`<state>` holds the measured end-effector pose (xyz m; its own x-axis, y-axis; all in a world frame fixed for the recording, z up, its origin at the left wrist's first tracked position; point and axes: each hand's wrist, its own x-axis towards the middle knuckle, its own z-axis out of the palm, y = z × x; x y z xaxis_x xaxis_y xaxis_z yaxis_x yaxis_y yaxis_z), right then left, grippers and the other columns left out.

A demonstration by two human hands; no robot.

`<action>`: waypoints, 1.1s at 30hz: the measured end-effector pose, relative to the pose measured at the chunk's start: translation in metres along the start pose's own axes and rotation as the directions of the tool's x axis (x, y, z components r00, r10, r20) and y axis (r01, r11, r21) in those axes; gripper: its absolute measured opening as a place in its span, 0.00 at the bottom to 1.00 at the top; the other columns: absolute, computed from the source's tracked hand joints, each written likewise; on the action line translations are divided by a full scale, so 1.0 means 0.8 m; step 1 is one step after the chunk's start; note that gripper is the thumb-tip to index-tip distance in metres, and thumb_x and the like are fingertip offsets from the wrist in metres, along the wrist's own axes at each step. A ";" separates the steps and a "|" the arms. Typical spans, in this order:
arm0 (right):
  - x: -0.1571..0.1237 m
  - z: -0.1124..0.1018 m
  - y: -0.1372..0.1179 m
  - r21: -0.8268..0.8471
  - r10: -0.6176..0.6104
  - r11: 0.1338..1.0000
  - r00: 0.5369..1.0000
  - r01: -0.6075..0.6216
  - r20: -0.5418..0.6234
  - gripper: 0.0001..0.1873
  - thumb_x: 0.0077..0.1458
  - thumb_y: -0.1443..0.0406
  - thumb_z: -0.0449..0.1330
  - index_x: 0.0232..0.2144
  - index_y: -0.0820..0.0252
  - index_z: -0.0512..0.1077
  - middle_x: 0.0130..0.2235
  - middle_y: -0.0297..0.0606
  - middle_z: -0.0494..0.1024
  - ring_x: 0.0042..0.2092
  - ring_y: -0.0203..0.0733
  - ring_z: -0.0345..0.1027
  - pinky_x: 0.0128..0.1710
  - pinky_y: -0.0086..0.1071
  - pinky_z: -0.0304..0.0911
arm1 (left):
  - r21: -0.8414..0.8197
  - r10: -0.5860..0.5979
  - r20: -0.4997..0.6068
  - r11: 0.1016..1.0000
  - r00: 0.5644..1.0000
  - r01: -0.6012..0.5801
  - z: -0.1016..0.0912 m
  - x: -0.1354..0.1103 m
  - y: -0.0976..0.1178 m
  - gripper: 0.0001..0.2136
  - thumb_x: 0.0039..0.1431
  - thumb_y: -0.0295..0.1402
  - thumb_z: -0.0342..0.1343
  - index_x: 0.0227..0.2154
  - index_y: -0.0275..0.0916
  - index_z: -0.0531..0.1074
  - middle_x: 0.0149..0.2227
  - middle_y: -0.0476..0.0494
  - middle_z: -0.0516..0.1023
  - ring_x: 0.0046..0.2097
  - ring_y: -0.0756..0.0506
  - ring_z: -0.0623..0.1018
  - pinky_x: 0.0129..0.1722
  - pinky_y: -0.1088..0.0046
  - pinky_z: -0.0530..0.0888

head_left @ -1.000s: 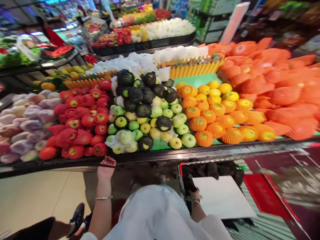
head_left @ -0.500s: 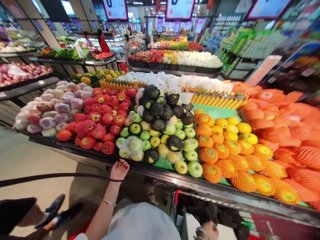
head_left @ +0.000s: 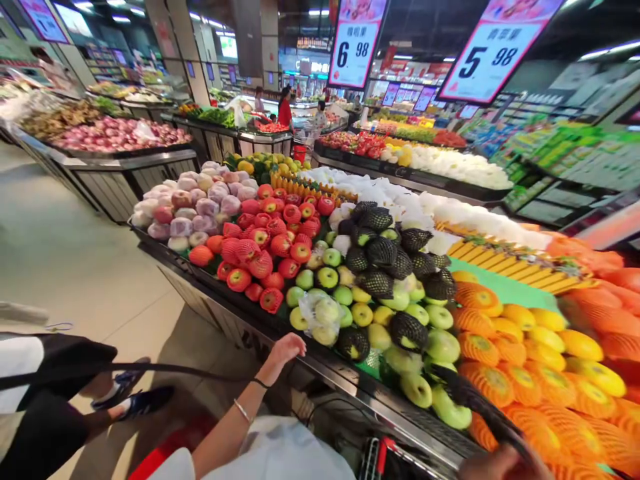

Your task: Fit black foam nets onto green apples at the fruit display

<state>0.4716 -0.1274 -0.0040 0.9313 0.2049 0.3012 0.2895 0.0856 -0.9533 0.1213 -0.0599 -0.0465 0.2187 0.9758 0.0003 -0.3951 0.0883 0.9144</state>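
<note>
My left hand is held just over the front edge of the fruit stand, fingers loosely bent and apart, with nothing visible in them. Close by lie green apples and a clear plastic bag with pale green fruit inside. At the bottom right, my right hand is blurred and partly cut off by the frame. It grips a long, dark, strip-like thing that stretches over the green apples; its kind is unclear. Black foam-netted fruit is heaped behind.
Red-netted apples and wrapped pale fruit lie left; orange-netted fruit lies right. Below the stand is part of a shopping cart. A person's shoes show at left. A black cord runs toward my left wrist.
The view has swung left, so the stand appears further right. My right hand has come from beside the cart to the stand's front edge, with the dark strip now over the apples.
</note>
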 end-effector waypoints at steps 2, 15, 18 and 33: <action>-0.056 0.030 -0.015 0.012 -0.138 0.990 0.987 0.138 0.082 0.17 0.43 0.45 0.59 0.27 0.48 0.67 0.32 0.43 0.69 0.42 0.59 0.67 0.48 0.62 0.56 | 0.232 -0.047 0.241 0.973 0.970 -0.011 0.000 -0.007 0.029 0.14 0.53 0.41 0.59 0.37 0.36 0.73 0.36 0.42 0.75 0.38 0.46 0.74 0.43 0.67 0.70; -0.293 0.093 -0.087 0.215 -0.083 0.965 0.603 -0.151 0.793 0.07 0.53 0.59 0.56 0.31 0.51 0.72 0.30 0.35 0.74 0.32 0.43 0.69 0.31 0.36 0.65 | 0.338 0.351 -0.230 0.904 0.908 -0.263 -0.062 -0.007 0.087 0.20 0.35 0.32 0.69 0.35 0.41 0.73 0.43 0.41 0.68 0.47 0.39 0.68 0.52 0.63 0.65; -0.301 0.097 -0.088 0.225 -0.055 0.944 0.557 -0.241 0.829 0.07 0.52 0.57 0.57 0.29 0.50 0.72 0.34 0.35 0.75 0.39 0.48 0.70 0.39 0.40 0.66 | 0.311 0.330 -0.253 0.918 0.909 -0.246 -0.078 0.001 0.099 0.19 0.34 0.30 0.70 0.33 0.41 0.74 0.42 0.42 0.68 0.48 0.39 0.67 0.54 0.63 0.63; -0.318 0.133 -0.071 0.086 0.266 0.777 0.448 -0.624 0.853 0.12 0.51 0.56 0.58 0.35 0.56 0.68 0.33 0.34 0.71 0.32 0.37 0.65 0.33 0.29 0.62 | 0.648 0.089 -0.004 0.759 0.996 -0.065 -0.100 0.016 0.109 0.09 0.40 0.32 0.67 0.26 0.40 0.74 0.25 0.49 0.73 0.30 0.46 0.71 0.36 0.70 0.67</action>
<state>0.1946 -0.0806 -0.0247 0.3058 0.9467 -0.1011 -0.3749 0.0221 -0.9268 0.0185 -0.0240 0.0008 0.1796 0.9805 0.0800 0.2635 -0.1263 0.9564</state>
